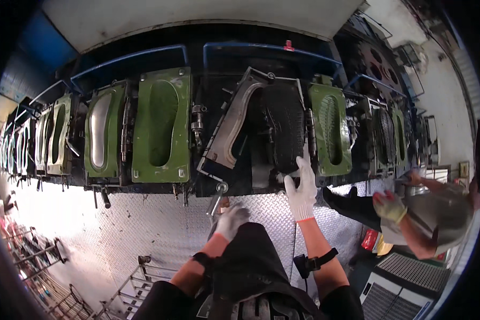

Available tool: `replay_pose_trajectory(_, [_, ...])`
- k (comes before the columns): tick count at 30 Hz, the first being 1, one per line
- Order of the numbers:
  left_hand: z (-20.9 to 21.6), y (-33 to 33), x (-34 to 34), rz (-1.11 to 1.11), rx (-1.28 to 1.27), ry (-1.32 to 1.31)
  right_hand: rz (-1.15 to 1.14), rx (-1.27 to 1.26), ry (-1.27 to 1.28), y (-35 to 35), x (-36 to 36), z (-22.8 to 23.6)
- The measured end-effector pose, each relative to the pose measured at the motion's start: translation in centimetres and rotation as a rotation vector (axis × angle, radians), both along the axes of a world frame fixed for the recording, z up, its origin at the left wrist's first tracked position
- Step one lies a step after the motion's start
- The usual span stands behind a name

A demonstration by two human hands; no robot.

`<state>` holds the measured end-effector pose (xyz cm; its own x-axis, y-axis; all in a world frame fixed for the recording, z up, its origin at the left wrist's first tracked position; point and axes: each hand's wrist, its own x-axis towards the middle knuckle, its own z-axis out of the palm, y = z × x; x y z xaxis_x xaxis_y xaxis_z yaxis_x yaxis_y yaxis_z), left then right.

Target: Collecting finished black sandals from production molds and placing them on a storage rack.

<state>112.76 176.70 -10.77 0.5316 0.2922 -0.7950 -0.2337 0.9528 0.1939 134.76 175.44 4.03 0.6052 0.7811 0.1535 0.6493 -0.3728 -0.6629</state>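
Observation:
A black treaded shoe sole (284, 128) lies in the opened mould in front of me. The mould's tilted metal frame (226, 136) stands to the sole's left. My right hand (303, 193), in a white knitted glove, is open with thumb and fingers apart. Its fingertips reach the sole's near right end; whether they touch it I cannot tell. My left hand (232, 221), also gloved, is curled low beside a metal lever (217, 198) at the bench's front edge. A brownish bit shows just above it, but what the fingers hold is hidden.
Green sole moulds (184, 154) stand either side, in a long row leftward. Blue bars (272, 47) run behind. On the right a co-worker's gloved hand (390, 207) and arm are near. A metal rack (138, 285) stands low left, a grilled unit (397, 288) low right, on patterned metal floor (160, 213).

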Motion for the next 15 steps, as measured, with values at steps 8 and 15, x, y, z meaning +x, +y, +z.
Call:
replay_pose_trajectory(8, [-0.8, 9.5, 14.7, 0.351, 0.408, 0.526, 0.222, -0.045, -0.286, 4.2, 3.8, -3.3])
replay_pose_trajectory(15, [-2.4, 15.2, 17.0, 0.435, 1.078, 0.449, 0.276, -0.007, -0.261, 4.1, 4.6, -4.4])
